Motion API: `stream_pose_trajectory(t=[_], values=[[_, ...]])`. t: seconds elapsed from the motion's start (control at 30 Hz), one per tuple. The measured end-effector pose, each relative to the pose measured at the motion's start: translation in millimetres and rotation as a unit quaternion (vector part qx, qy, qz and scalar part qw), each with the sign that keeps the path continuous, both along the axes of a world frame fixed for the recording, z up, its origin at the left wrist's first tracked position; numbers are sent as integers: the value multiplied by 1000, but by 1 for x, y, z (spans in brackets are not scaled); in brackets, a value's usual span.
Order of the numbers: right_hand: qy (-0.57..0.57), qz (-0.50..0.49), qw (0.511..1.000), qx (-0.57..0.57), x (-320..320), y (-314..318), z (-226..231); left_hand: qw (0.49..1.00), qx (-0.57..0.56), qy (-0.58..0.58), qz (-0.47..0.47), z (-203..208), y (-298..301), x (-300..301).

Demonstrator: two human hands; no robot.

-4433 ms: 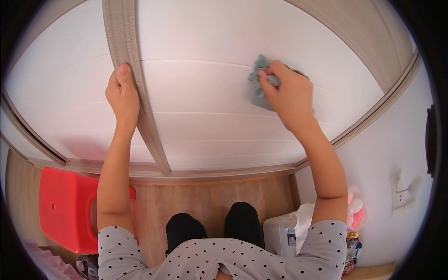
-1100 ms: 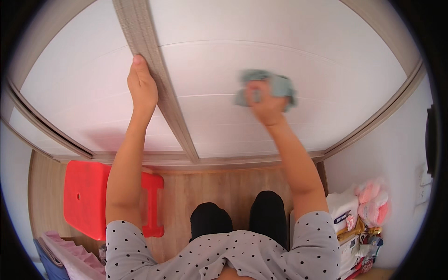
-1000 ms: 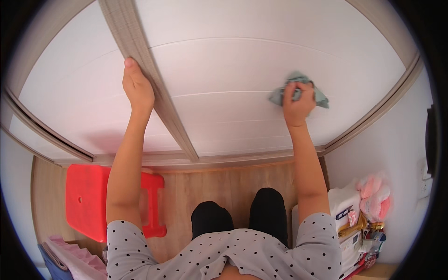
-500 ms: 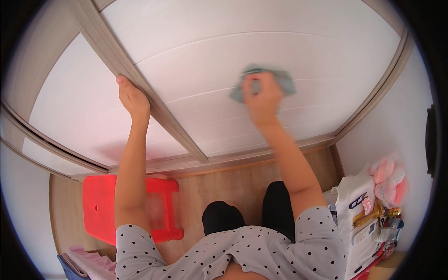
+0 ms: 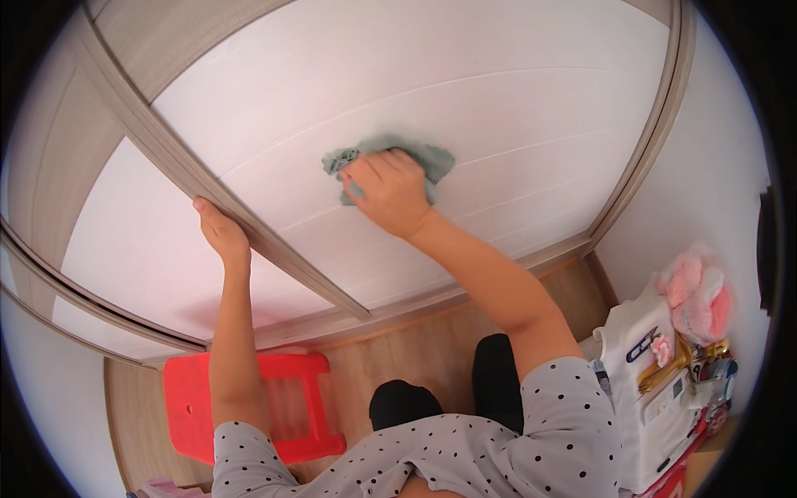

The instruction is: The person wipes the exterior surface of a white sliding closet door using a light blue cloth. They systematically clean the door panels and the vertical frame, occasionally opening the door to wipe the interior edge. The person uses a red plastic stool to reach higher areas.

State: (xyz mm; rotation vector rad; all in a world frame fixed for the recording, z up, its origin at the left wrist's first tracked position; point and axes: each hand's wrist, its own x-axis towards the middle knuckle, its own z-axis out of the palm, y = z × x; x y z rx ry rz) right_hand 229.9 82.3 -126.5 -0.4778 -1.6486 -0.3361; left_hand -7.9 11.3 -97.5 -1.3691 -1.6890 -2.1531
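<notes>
My right hand [image 5: 388, 189] is closed on a crumpled grey-green cloth [image 5: 437, 159] and presses it against the white panel of a sliding wardrobe door [image 5: 531, 116]. The cloth bunches up at the fingertips and spreads out behind the knuckles. To the left, my left hand [image 5: 224, 232] holds the edge of the upright wood-grain door frame [image 5: 274, 246], its thumb side showing and the other fingers mostly hidden. Thin horizontal grooves cross the panel.
A red plastic stool [image 5: 189, 409] stands on the wood floor below my left forearm. On the right, a white surface [image 5: 623, 332] bears scissors, pink fluffy items [image 5: 701, 299] and several small things. Pink fabric [image 5: 170, 488] lies at the lower left.
My right hand has moved the cloth leftward across the panel, and its blur has lessened. My left hand still holds the frame, lower in the picture, as the whole view has shifted and tilted.
</notes>
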Motion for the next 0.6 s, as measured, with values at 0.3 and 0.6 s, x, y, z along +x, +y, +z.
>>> stream_pose_trajectory(t=[0.3, 0.6], values=[[187, -13, 982, -23, 25, 11, 21, 998, 22, -4, 52, 5, 0, 10], [161, -79, 983, -31, 69, 32, 42, 998, -26, 5, 53, 1, -4, -7]])
